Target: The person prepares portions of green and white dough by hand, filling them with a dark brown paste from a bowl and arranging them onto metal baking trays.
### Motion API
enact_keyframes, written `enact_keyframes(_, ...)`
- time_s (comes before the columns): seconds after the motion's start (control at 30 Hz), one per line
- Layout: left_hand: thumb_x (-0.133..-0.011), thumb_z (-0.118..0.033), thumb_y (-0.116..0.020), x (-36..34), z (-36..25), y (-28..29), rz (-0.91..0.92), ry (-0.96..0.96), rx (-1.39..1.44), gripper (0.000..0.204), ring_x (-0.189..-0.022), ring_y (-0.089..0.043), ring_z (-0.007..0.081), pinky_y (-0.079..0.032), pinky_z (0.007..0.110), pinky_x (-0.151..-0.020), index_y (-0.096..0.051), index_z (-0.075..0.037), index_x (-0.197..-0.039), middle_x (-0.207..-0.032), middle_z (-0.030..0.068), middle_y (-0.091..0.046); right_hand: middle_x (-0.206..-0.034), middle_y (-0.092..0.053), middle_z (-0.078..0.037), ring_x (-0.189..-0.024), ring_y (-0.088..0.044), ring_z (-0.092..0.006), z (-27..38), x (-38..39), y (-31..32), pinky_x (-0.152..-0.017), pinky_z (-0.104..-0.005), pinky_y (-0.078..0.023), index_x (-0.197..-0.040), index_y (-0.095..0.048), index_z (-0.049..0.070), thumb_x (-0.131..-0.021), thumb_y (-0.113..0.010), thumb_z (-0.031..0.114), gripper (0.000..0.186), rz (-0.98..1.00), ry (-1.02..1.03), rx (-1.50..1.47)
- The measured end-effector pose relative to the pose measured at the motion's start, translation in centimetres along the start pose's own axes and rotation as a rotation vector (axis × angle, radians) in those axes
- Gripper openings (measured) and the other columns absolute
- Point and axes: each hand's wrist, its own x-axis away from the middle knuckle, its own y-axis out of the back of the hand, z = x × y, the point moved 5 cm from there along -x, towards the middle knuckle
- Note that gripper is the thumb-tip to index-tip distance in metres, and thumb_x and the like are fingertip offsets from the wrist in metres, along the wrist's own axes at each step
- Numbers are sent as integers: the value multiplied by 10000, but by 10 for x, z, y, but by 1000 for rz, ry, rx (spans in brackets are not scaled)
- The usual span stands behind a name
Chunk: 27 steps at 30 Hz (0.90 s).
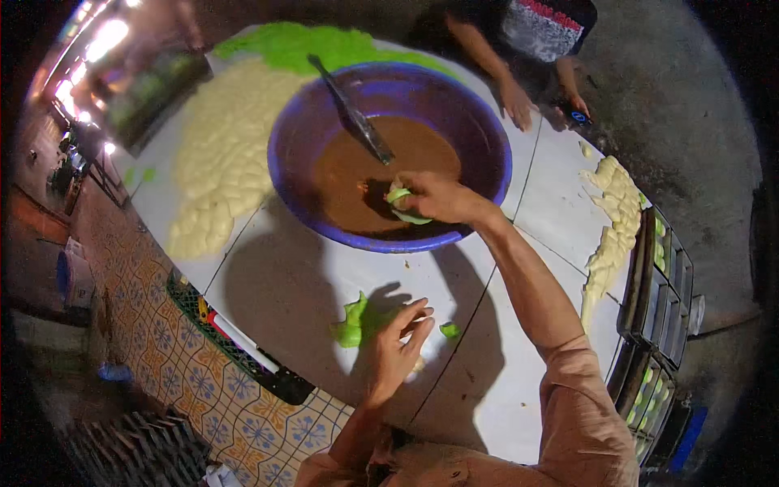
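A wide purple basin [281, 191] stands on the white tabletop with a brown, grainy mass [430, 150] inside. My right hand [442, 197] reaches over its near rim, its fingers closed round a pale green and white dough piece [398, 195] just above the brown mass. A dark flat-bladed spatula [345, 105] leans in the basin, its handle over the far rim. My left hand [399, 345] hovers over the near tabletop, fingers stretched and slightly curved, holding nothing visible. Beside it lie a bright green dough piece [350, 323] and a smaller green bit [449, 329].
Pale dough pieces [219, 146] cover the table's left, with bright green dough [300, 45] behind. More pale dough [614, 215] lies along the right edge by black divided trays [665, 284]. A co-worker's hand [516, 101] rests at the far edge. A green crate [188, 302] sits lower left.
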Motion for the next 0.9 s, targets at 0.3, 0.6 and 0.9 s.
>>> enact_keyframes(0.3,-935,-152,-655,14,16,29,-50,104,76,355,-1006,-662,174,-536,302,-848,-609,-29,-1265,-1100,115,-692,-730,-643,-92,-672,-613,-265,-31,-20,-39,-666,-356,-477,-892,-650,5,-828,-583,158,179,340,-25,598)
enact_keyframes(0.6,-955,-143,-619,-19,-13,8,-19,-8,214,346,-945,-677,183,-561,297,-811,-587,16,-1260,-1118,142,-678,-615,-527,-37,-484,-484,-115,24,35,8,-451,-247,-376,-997,-543,18,-954,-603,225,220,-53,-165,-823)
enact_keyframes(0.9,-1016,-329,-497,-39,-32,-90,204,243,765,452,-1200,-553,245,-422,396,-1060,-519,42,-1274,-1270,160,-570,-973,-621,-77,-899,-630,-170,-22,186,-6,-824,-299,-534,-1118,-539,38,-927,-633,216,277,-502,-162,-1111)
